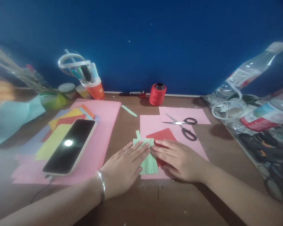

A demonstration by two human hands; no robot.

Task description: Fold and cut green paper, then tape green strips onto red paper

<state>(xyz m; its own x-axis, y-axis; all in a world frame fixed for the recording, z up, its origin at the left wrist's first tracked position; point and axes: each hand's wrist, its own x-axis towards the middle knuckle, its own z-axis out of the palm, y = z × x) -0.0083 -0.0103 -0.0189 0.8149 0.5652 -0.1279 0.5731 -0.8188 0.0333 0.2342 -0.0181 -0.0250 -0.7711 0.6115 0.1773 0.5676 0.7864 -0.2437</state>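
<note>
A folded pale green paper piece (149,163) lies on a pink sheet (169,125) on the wooden table. My left hand (124,166) lies flat with its fingers pressing on the green paper from the left. My right hand (179,158) rests flat beside it, fingertips touching the green paper's right edge and covering part of a red paper square (160,135). Neither hand grips anything. Black-handled scissors (185,125) lie just beyond the right hand.
A phone (69,146) lies on coloured sheets over a large pink sheet (103,125) at left. A red thread spool (157,93) and a cup of pens (94,86) stand by the blue wall. Plastic bags and bottles (254,106) crowd the right side.
</note>
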